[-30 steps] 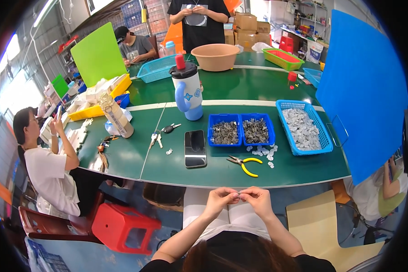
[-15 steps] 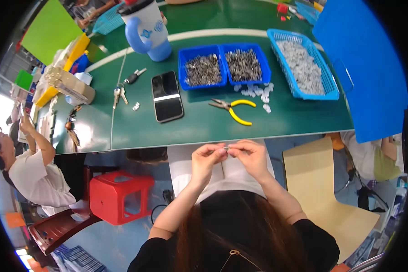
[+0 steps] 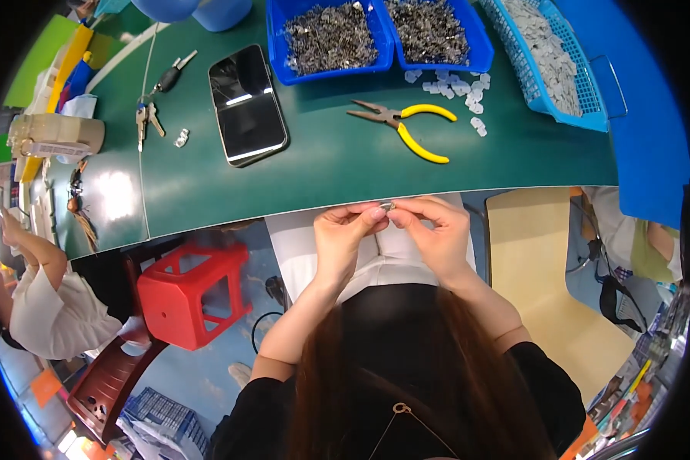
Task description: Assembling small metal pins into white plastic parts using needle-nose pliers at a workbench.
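Just off the table's near edge, above my lap, my left hand (image 3: 340, 238) and my right hand (image 3: 435, 234) meet fingertip to fingertip. Between them they pinch a tiny metal piece (image 3: 387, 206), mostly covered by the fingers; its exact kind I cannot make out. Beyond the hands, pliers (image 3: 399, 121) with yellow handles lie spread on the green table. Two joined blue bins (image 3: 281, 64) hold small metal parts (image 3: 331, 40). Small whitish translucent pieces (image 3: 458, 90) are scattered in front of the right bin.
A phone (image 3: 247, 107), keys (image 3: 147, 121) and small pale pieces (image 3: 182, 138) lie on the left of the green table (image 3: 314, 172). A light-blue basket (image 3: 595, 115) of white pieces stands at the right, beside a blue panel (image 3: 648, 153). Left are a red stool (image 3: 169, 307) and a seated person (image 3: 57, 310).
My view has tipped and come nearer the table, so the bins and pliers look larger and higher. Both hands keep the tiny metal piece pinched between their fingertips.
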Demonstrator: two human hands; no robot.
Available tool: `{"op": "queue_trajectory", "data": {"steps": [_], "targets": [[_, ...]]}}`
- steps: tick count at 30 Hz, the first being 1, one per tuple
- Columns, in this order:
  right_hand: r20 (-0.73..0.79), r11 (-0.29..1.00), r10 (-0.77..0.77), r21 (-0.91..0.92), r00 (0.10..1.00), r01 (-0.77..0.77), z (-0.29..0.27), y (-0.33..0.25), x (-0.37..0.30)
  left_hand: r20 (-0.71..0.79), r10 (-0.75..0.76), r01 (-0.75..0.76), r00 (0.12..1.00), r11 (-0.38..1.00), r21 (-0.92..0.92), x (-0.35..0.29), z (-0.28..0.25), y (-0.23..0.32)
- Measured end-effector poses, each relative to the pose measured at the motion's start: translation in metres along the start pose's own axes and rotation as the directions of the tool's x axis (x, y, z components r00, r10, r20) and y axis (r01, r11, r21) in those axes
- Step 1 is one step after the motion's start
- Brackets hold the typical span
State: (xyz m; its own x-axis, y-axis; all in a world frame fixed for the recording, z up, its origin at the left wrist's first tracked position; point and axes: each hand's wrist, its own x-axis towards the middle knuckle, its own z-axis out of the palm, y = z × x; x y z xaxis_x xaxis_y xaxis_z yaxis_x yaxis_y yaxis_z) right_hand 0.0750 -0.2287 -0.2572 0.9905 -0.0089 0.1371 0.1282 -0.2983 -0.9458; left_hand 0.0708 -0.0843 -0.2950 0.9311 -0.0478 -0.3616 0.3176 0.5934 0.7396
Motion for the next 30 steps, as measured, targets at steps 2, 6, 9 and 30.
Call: {"op": "queue_trajectory", "data": {"steps": [2, 6, 9, 30], "targets": [[0.025, 0.987, 0.143, 0.069, 0.989, -0.144, 0.000, -0.001, 0.000, -0.007, -0.016, 0.016, 1.000, 1.000, -0.002, 0.001, 0.000, -0.001], [-0.010, 0.997, 0.071, -0.007, 0.997, -0.071, 0.002, -0.003, 0.002, 0.022, -0.074, 0.076, 0.997, 0.992, -0.101, 0.005, -0.005, -0.007], [-0.030, 0.996, 0.075, -0.041, 0.997, -0.076, 0.001, -0.009, 0.003, 0.065, -0.078, 0.087, 0.995, 0.985, -0.151, 0.006, -0.006, -0.008], [-0.002, 0.985, 0.168, -0.042, 0.986, -0.168, -0.002, -0.019, 0.007, 0.111, -0.098, 0.126, 0.989, 0.950, -0.285, 0.009, -0.002, -0.012]]}}
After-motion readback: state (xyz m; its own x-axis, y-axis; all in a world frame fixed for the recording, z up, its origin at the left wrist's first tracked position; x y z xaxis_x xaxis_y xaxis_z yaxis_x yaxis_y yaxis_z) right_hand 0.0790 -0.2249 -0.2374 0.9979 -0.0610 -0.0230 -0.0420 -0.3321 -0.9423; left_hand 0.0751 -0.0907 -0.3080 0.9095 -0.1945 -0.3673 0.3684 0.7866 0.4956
